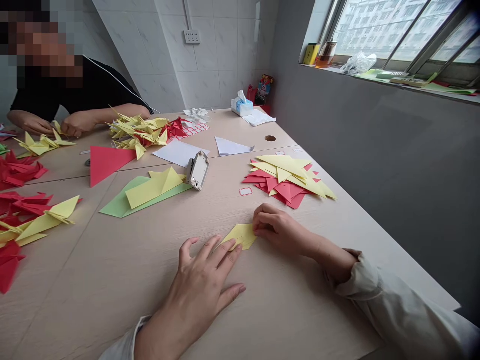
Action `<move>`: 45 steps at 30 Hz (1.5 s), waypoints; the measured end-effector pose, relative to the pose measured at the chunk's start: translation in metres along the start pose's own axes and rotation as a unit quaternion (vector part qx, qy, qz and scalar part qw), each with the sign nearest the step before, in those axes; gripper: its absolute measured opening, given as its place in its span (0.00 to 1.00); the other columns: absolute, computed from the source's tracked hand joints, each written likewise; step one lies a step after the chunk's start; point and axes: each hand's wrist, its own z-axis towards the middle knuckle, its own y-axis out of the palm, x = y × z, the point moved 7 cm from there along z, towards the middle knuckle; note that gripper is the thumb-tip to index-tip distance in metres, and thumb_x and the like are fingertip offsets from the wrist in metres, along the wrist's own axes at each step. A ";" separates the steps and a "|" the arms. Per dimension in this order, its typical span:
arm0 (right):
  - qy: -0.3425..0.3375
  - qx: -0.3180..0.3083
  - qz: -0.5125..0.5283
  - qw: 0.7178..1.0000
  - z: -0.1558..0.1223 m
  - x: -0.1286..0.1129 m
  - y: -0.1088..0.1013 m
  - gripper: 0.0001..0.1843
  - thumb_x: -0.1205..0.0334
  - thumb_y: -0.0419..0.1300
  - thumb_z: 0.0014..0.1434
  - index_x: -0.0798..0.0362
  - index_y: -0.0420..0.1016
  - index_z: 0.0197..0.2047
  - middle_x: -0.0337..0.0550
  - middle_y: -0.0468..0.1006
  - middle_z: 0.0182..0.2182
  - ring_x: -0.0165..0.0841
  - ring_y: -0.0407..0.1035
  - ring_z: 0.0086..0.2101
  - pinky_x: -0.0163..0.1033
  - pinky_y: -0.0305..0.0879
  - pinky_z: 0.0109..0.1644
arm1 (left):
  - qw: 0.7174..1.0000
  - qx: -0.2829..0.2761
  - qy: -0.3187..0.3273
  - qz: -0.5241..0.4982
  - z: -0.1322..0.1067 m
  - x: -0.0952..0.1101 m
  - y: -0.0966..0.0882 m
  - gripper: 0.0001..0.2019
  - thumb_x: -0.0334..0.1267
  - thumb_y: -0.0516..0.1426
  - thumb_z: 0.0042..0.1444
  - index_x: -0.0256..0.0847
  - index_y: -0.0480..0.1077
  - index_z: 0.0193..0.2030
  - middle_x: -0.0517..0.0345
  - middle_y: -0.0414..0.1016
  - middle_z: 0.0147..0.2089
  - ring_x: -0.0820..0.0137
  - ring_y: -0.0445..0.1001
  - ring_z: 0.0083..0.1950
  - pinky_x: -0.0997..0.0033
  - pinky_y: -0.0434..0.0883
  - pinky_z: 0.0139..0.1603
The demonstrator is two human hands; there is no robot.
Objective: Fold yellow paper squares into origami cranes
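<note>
Paper: yellow folded paper (pixel 240 236), small, lying flat on the tabletop (pixel 112 305), between both hands
Left hand: left hand (pixel 198 290), palm down, fingers spread, fingertips on the paper's left part
Right hand: right hand (pixel 275 230), fingers curled, pinching the paper's right end, white sleeve (pixel 390 305) on the forearm
Nearby: stack of red and yellow paper triangles (pixel 287 177) ahead of the right hand; small red-edged label (pixel 245 191) just beside it
Further ahead: stapler (pixel 198 170); yellow folded paper on a green sheet (pixel 120 205); red triangle (pixel 107 162); white sheet (pixel 180 152)
Far end: pile of yellow and red folded paper pieces (pixel 142 132); tissue box (pixel 240 106)
Left edge: loose red and yellow folded paper (pixel 33 215)
Co-worker: black top, hands (pixel 73 124) at yellow folded paper (pixel 43 145), across the tabletop
Window side: windowsill (pixel 386 80) with a glass jar (pixel 326 55) and a plastic bag (pixel 358 63)
</note>
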 end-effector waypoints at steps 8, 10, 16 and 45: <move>-0.029 -0.059 -0.002 0.998 -0.004 0.000 -0.007 0.08 0.71 0.57 0.58 0.54 0.76 0.36 0.44 0.73 0.35 0.30 0.67 0.35 0.35 0.65 0.40 | 0.999 0.000 0.038 0.026 -0.005 -0.012 0.003 0.21 0.50 0.51 0.59 0.53 0.62 0.59 0.57 0.68 0.60 0.55 0.59 0.62 0.46 0.44 0.60; -0.020 -0.077 -0.013 0.997 -0.005 -0.006 -0.002 0.09 0.72 0.56 0.58 0.53 0.77 0.36 0.43 0.74 0.32 0.30 0.67 0.32 0.34 0.65 0.37 | 0.999 0.015 0.017 0.038 -0.003 -0.017 0.003 0.20 0.47 0.52 0.60 0.52 0.63 0.58 0.55 0.65 0.62 0.54 0.58 0.63 0.45 0.43 0.60; -0.055 -0.122 0.010 0.991 -0.015 -0.042 0.023 0.12 0.71 0.54 0.59 0.53 0.76 0.42 0.44 0.76 0.34 0.31 0.69 0.33 0.34 0.65 0.38 | 0.998 0.046 -0.051 0.010 0.004 -0.022 0.004 0.15 0.39 0.52 0.61 0.46 0.66 0.54 0.52 0.70 0.56 0.60 0.66 0.56 0.50 0.45 0.61; -0.065 -0.014 -0.047 0.997 0.000 -0.021 0.025 0.10 0.69 0.53 0.60 0.53 0.75 0.42 0.44 0.73 0.34 0.28 0.68 0.31 0.32 0.63 0.35 | 0.986 0.080 -0.082 -0.124 0.009 -0.028 -0.003 0.08 0.36 0.58 0.56 0.49 0.71 0.43 0.61 0.78 0.39 0.66 0.71 0.44 0.60 0.52 0.48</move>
